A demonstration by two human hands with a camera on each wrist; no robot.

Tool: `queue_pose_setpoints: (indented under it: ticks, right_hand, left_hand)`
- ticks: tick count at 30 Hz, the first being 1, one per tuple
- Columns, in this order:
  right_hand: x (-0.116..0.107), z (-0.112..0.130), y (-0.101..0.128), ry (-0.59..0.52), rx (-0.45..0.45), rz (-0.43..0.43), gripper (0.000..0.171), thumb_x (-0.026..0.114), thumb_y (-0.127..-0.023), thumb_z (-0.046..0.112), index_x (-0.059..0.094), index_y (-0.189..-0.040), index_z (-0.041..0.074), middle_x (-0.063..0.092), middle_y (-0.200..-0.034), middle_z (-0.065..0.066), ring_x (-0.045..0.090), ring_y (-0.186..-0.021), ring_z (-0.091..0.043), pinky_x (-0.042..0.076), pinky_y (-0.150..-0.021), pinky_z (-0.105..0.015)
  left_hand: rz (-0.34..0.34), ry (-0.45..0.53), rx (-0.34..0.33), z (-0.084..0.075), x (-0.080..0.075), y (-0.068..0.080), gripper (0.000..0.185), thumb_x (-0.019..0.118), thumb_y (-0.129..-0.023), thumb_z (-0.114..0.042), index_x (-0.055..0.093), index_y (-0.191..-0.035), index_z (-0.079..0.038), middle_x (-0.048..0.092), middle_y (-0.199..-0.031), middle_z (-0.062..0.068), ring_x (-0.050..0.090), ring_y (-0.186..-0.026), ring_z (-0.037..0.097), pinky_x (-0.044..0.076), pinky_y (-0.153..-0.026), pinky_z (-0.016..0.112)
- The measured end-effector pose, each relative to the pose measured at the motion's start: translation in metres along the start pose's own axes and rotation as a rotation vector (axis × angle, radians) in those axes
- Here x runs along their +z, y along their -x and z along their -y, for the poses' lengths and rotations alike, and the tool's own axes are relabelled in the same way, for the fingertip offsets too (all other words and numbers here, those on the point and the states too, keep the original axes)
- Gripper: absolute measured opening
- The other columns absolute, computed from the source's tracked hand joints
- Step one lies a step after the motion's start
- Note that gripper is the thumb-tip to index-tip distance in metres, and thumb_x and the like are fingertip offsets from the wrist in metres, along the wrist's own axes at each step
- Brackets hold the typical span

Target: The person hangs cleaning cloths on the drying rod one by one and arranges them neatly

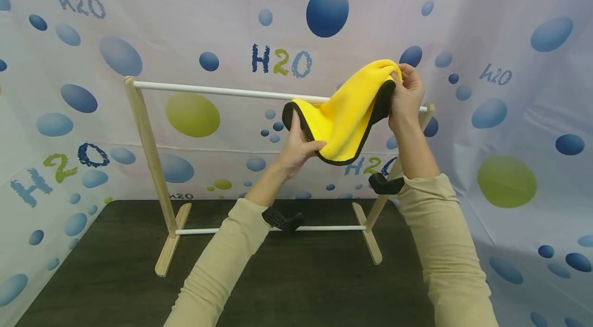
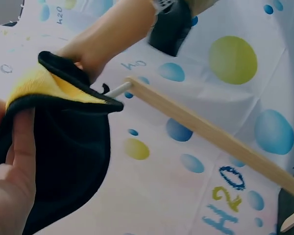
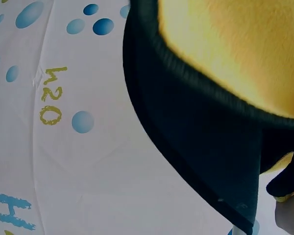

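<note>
A yellow cloth with a black border and a dark back side hangs between both hands, in front of the white top bar of a wooden rack. My left hand pinches its lower left corner, thumb in front of the edge. Higher up on the right, my right hand grips the opposite edge, where the fabric bunches and folds over. The left wrist view shows the dark underside of the cloth drooping below the left fingers. In the right wrist view, the cloth covers much of the picture.
The rack's left post and right post stand on wooden feet on a dark table. A white lower bar joins the posts. Behind hangs a curtain printed with dots and "H2O".
</note>
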State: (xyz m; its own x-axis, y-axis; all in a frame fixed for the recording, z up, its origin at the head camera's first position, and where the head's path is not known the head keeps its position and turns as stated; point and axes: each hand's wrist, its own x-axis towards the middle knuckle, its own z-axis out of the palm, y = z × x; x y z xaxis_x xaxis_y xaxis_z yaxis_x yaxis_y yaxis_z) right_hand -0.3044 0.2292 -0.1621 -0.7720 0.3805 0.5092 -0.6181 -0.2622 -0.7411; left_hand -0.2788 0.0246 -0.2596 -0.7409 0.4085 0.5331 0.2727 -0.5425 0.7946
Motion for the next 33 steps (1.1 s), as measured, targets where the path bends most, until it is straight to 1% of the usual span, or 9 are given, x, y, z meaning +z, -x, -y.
queue_pose_setpoints:
  ticks: [4,9,13,17,19,24,26,29,33]
  right_hand:
    - [-0.002,0.006,0.003,-0.044,-0.001,0.003,0.008,0.058,-0.086,-0.002,0.059,-0.088,0.006,0.055,-0.093,-0.008,0.057,-0.075,-0.016,0.052,-0.074,-0.019]
    - [-0.005,0.014,0.006,-0.079,-0.014,-0.003,0.009,0.058,-0.085,-0.004,0.059,-0.088,0.005,0.055,-0.093,-0.009,0.057,-0.072,-0.016,0.052,-0.072,-0.019]
    - [-0.007,0.019,0.007,-0.084,-0.013,-0.017,0.009,0.059,-0.084,-0.003,0.059,-0.09,0.005,0.055,-0.095,-0.008,0.057,-0.071,-0.015,0.053,-0.071,-0.019]
    - [-0.006,0.018,0.008,-0.059,0.003,-0.041,0.01,0.062,-0.083,0.0,0.06,-0.09,0.006,0.056,-0.097,-0.007,0.057,-0.071,-0.015,0.053,-0.069,-0.019]
    - [-0.004,0.015,0.01,-0.014,-0.003,-0.042,0.009,0.062,-0.083,0.001,0.061,-0.09,0.007,0.057,-0.096,-0.007,0.057,-0.072,-0.015,0.053,-0.069,-0.019]
    - [-0.002,0.008,0.019,0.136,-0.089,-0.021,0.007,0.062,-0.085,0.004,0.062,-0.09,0.009,0.058,-0.092,-0.005,0.053,-0.076,-0.014,0.05,-0.073,-0.018]
    - [-0.001,0.004,0.025,0.209,-0.127,-0.024,0.007,0.063,-0.085,0.007,0.063,-0.09,0.011,0.057,-0.09,-0.003,0.051,-0.075,-0.013,0.049,-0.069,-0.017]
    - [-0.001,-0.001,0.034,0.359,-0.168,-0.007,0.007,0.065,-0.084,0.011,0.064,-0.091,0.012,0.055,-0.087,0.001,0.049,-0.068,-0.011,0.047,-0.059,-0.015]
    - [-0.003,-0.012,0.047,0.537,-0.172,0.098,0.015,0.064,-0.084,0.012,0.061,-0.098,0.006,0.053,-0.088,0.004,0.048,-0.065,-0.009,0.045,-0.055,-0.012]
  left_hand:
    - [0.096,-0.034,0.024,-0.011,0.001,-0.002,0.102,0.048,-0.079,0.018,-0.01,-0.142,-0.038,0.036,-0.126,0.009,0.052,-0.105,0.019,0.051,-0.084,0.035]
    - [0.149,-0.062,0.059,-0.028,0.006,-0.006,0.106,0.049,-0.077,0.017,-0.016,-0.142,-0.037,0.039,-0.123,0.012,0.053,-0.103,0.019,0.05,-0.087,0.035]
    - [0.11,-0.076,0.033,-0.05,0.005,-0.017,0.103,0.049,-0.079,0.014,-0.015,-0.143,-0.034,0.044,-0.121,0.016,0.057,-0.097,0.02,0.052,-0.083,0.036]
    - [0.033,-0.1,-0.015,-0.077,-0.009,-0.034,0.092,0.047,-0.084,0.013,-0.005,-0.145,-0.032,0.048,-0.112,0.013,0.061,-0.087,0.019,0.055,-0.075,0.032]
    - [0.018,-0.1,-0.023,-0.089,-0.018,-0.04,0.089,0.044,-0.085,0.015,-0.002,-0.145,-0.032,0.047,-0.111,0.012,0.06,-0.087,0.019,0.055,-0.074,0.029]
    - [0.04,-0.078,0.019,-0.114,-0.037,-0.048,0.092,0.04,-0.084,0.019,-0.003,-0.145,-0.036,0.042,-0.117,0.009,0.056,-0.094,0.019,0.054,-0.075,0.026]
    - [0.037,-0.083,0.039,-0.121,-0.042,-0.05,0.093,0.04,-0.084,0.018,-0.003,-0.145,-0.036,0.042,-0.12,0.009,0.055,-0.096,0.019,0.054,-0.076,0.026]
    - [-0.024,-0.178,-0.025,-0.125,-0.051,-0.051,0.092,0.042,-0.085,0.016,-0.003,-0.145,-0.037,0.041,-0.122,0.01,0.055,-0.094,0.018,0.054,-0.074,0.024]
    - [-0.106,-0.35,-0.223,-0.124,-0.065,-0.045,0.091,0.043,-0.087,0.011,-0.007,-0.145,-0.039,0.039,-0.128,0.013,0.055,-0.09,0.017,0.053,-0.072,0.021]
